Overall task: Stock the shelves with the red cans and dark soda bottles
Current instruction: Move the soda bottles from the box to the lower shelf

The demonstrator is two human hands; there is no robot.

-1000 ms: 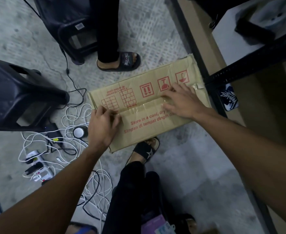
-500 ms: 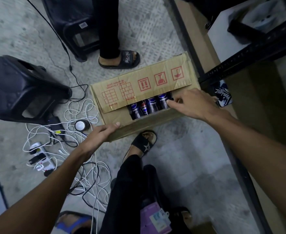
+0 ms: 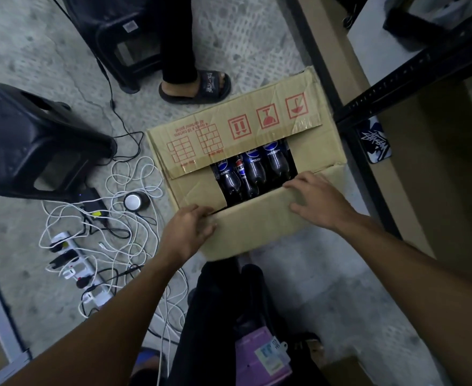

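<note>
My left hand (image 3: 190, 232) grips the left corner of the near flap (image 3: 257, 218) of the brown cardboard box (image 3: 229, 135) on the floor. My right hand (image 3: 319, 200) lies spread on the same flap, grasping nothing. The dark plastic soda bottles (image 3: 252, 169) show in the opening just beyond my fingers, long axes running away from me under the far flap. I judge the right hand nearer them, and nearer the black metal shelf frame (image 3: 396, 87).

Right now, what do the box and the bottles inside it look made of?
The box looks like brown cardboard, matte, with creased flaps and red print. The bottles seem clear glossy plastic: highlights on shoulders, dark soda showing through.
</note>
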